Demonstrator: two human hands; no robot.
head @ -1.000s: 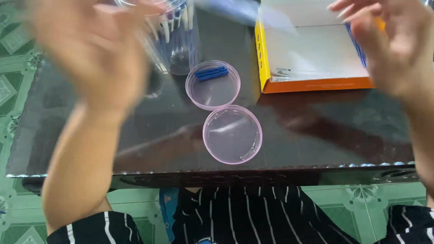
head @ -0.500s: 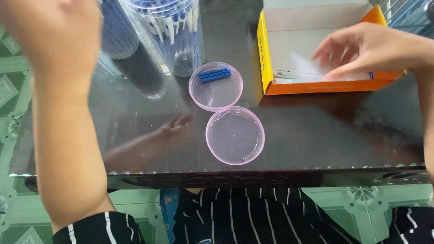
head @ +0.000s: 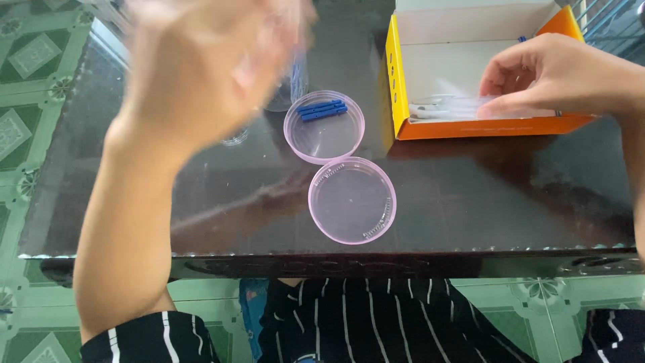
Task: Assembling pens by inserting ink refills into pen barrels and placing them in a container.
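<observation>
My left hand is raised above the dark glass table, blurred by motion, with its fingers spread; whether it holds anything is unclear. It hides part of a clear plastic container. My right hand reaches into an open orange and white cardboard box, where thumb and curled fingers pinch some clear tubes lying on the bottom. Between the hands sits a pink round dish with a few short blue sticks in it. An empty pink dish touches it on the near side.
The base of another clear cup shows under my left forearm. The table's near edge runs just above my striped shirt. Green patterned floor tiles lie to the left.
My left hand swung from the far left toward the middle, over the clear container. My right hand went deeper into the box and curled onto the clear tubes.
</observation>
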